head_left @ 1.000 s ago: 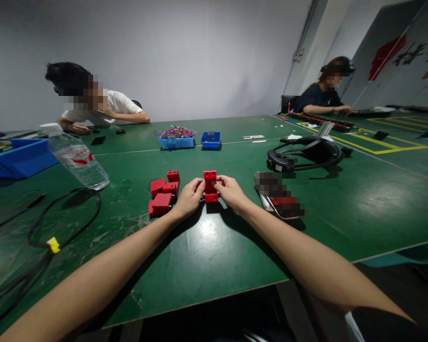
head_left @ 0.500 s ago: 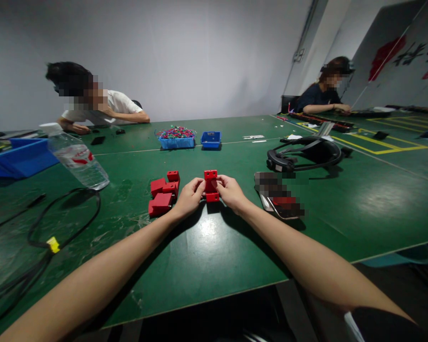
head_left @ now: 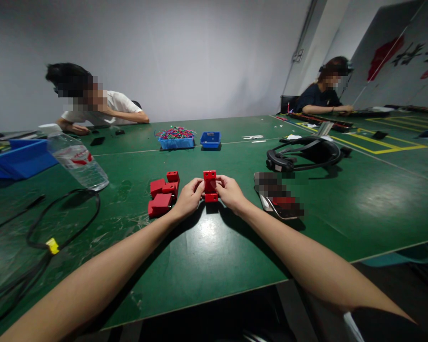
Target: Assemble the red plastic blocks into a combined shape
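Observation:
Between my two hands a red block with small holes in its ends (head_left: 210,185) is held upright, just above the green table (head_left: 199,266). My left hand (head_left: 189,195) pinches its left side with thumb and fingers. On the right side, my right hand (head_left: 230,192) grips it the same way. Left of my left hand lies a loose pile of similar red blocks (head_left: 161,203), some showing holes in their ends. What the fingertips touch behind the block is hidden.
A phone (head_left: 278,197) lies right of my hands, with a black headset (head_left: 303,154) behind it. A water bottle (head_left: 79,159), a black cable (head_left: 52,251) and a blue bin (head_left: 17,159) are left. Small blue trays (head_left: 176,142) stand ahead. Two people sit across the table.

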Demonstrator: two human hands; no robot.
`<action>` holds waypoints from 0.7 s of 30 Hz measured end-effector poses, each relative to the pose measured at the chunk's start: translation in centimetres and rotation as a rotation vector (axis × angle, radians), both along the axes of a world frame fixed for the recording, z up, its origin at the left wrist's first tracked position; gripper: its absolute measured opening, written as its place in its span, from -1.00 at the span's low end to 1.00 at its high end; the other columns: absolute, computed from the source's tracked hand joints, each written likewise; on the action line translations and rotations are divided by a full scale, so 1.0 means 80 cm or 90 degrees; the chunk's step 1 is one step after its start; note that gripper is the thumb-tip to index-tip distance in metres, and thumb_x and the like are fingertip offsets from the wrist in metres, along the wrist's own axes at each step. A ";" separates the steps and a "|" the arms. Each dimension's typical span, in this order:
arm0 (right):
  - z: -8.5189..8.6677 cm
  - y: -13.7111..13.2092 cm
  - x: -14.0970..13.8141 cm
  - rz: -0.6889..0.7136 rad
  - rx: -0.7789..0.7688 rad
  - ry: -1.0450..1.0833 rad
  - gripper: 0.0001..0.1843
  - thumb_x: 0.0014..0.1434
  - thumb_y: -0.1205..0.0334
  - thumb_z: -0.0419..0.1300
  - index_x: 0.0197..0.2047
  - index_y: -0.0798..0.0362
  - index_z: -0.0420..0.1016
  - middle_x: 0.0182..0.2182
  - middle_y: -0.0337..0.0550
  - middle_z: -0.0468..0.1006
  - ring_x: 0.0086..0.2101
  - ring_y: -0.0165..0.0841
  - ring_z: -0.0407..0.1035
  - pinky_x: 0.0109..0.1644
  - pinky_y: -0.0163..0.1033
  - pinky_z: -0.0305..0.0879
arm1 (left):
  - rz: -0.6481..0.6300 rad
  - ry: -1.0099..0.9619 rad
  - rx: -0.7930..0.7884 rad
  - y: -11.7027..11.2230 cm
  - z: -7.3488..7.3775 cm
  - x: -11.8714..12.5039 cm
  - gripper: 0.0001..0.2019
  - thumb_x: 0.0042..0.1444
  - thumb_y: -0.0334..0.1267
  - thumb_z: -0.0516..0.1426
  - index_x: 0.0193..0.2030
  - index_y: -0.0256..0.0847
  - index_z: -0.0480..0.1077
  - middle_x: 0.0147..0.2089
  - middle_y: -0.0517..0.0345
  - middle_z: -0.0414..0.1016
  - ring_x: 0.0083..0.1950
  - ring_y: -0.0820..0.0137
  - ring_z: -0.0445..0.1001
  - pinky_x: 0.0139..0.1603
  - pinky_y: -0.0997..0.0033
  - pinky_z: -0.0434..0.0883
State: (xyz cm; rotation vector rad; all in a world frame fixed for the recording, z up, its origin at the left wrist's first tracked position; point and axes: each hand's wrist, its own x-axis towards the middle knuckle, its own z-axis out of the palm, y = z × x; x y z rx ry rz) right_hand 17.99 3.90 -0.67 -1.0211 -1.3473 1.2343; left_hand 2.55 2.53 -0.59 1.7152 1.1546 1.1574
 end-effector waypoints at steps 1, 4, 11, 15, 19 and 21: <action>-0.001 0.000 0.000 -0.003 0.001 -0.005 -0.85 0.15 0.36 0.19 -0.18 0.07 0.52 -0.34 -0.17 0.66 -0.32 -0.32 0.55 -0.11 -0.14 0.48 | 0.001 0.003 -0.001 0.000 -0.001 0.000 -0.61 0.22 0.04 0.06 -0.11 -0.28 0.43 -0.21 0.07 0.54 -0.32 0.38 0.47 -0.29 0.40 0.41; -0.001 0.002 0.001 -0.021 0.006 -0.027 -0.86 0.16 0.34 0.19 -0.19 0.07 0.53 -0.31 -0.14 0.66 -0.29 -0.31 0.55 -0.10 -0.15 0.47 | -0.001 -0.002 -0.006 0.001 -0.002 0.000 -0.59 0.21 0.07 0.07 -0.10 -0.28 0.43 -0.20 0.06 0.54 -0.28 0.36 0.48 -0.27 0.39 0.41; 0.003 -0.003 0.000 -0.050 -0.003 -0.061 -0.86 0.14 0.28 0.23 -0.20 0.09 0.54 -0.19 -0.06 0.63 -0.25 -0.30 0.51 -0.15 -0.19 0.43 | 0.000 0.004 0.021 0.003 -0.003 0.000 -0.60 0.24 0.04 0.03 -0.14 -0.31 0.43 -0.18 0.02 0.55 -0.19 0.30 0.50 -0.12 0.32 0.43; 0.006 -0.007 -0.004 -0.067 -0.031 -0.031 -0.86 0.10 0.25 0.27 -0.24 0.10 0.53 -0.27 -0.12 0.62 -0.36 -0.38 0.44 -0.26 -0.27 0.37 | -0.005 -0.013 0.006 0.005 -0.006 -0.001 -0.57 0.24 0.07 0.02 -0.13 -0.31 0.44 -0.19 0.02 0.56 -0.19 0.29 0.52 -0.11 0.33 0.43; 0.008 -0.007 -0.006 -0.077 -0.070 0.049 -0.87 0.07 0.24 0.29 -0.31 0.10 0.51 -0.38 -0.19 0.60 -0.42 -0.42 0.41 -0.30 -0.31 0.31 | -0.018 0.003 0.019 0.004 -0.006 0.000 -0.58 0.27 0.04 0.00 -0.09 -0.30 0.46 -0.16 0.03 0.57 -0.15 0.29 0.51 -0.07 0.34 0.42; 0.010 -0.007 -0.006 -0.074 -0.106 0.095 -0.88 0.08 0.23 0.29 -0.34 0.10 0.51 -0.45 -0.23 0.58 -0.46 -0.42 0.39 -0.31 -0.31 0.29 | -0.010 0.034 0.034 0.002 -0.003 0.001 -0.58 0.29 0.03 -0.02 -0.09 -0.29 0.46 -0.20 0.07 0.57 -0.18 0.31 0.51 -0.09 0.36 0.41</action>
